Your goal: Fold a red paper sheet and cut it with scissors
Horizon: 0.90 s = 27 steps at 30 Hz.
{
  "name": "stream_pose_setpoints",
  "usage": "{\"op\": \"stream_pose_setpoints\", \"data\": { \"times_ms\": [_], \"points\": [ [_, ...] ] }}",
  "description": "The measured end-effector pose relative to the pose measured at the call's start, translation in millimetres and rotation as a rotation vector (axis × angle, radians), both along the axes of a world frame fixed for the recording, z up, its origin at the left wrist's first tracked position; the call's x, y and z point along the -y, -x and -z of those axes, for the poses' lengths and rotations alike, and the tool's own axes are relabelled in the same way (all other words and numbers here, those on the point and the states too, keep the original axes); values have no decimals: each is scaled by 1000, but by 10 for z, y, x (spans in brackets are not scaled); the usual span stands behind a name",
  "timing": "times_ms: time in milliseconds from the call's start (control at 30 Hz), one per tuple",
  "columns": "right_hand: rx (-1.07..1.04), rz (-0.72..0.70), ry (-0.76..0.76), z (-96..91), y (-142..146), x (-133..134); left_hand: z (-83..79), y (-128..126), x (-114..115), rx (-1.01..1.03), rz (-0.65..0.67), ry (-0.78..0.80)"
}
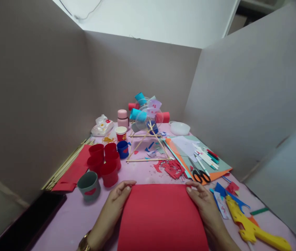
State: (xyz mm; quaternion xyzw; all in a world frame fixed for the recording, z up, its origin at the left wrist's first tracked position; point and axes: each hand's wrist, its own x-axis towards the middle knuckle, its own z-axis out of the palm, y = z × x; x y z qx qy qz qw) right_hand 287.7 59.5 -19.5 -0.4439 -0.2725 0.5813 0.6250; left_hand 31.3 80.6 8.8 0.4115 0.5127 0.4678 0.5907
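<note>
A plain red sheet of paper (162, 218) is spread between my two hands at the near side of the table. My left hand (120, 197) pinches its far left corner, thumb on top. At the far right corner, my right hand (199, 197) grips the sheet the same way. Beyond the left hand stand a grey paper cup (89, 188) with a red patch and several red paper cups (109, 174). A heap of red paper scraps (174, 169) lies just past the sheet.
Behind stands a stick frame (148, 160) carrying a wheel with coloured cups (138, 114). Black-handled scissors (201, 176) and markers (207, 157) lie on coloured sheets at right. A yellow glue gun (252, 228) is near right; a dark tray-like object (32, 219) is near left.
</note>
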Motion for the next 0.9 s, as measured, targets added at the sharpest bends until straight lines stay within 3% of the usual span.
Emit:
{"op": "stream_pose_setpoints", "data": {
  "times_ms": [233,900],
  "points": [
    [86,27,-98,-1,32,-45,42,42,-80,-117,-31,8],
    [48,9,-118,3,9,-64,23,17,-98,-11,-72,76]
  ]
}}
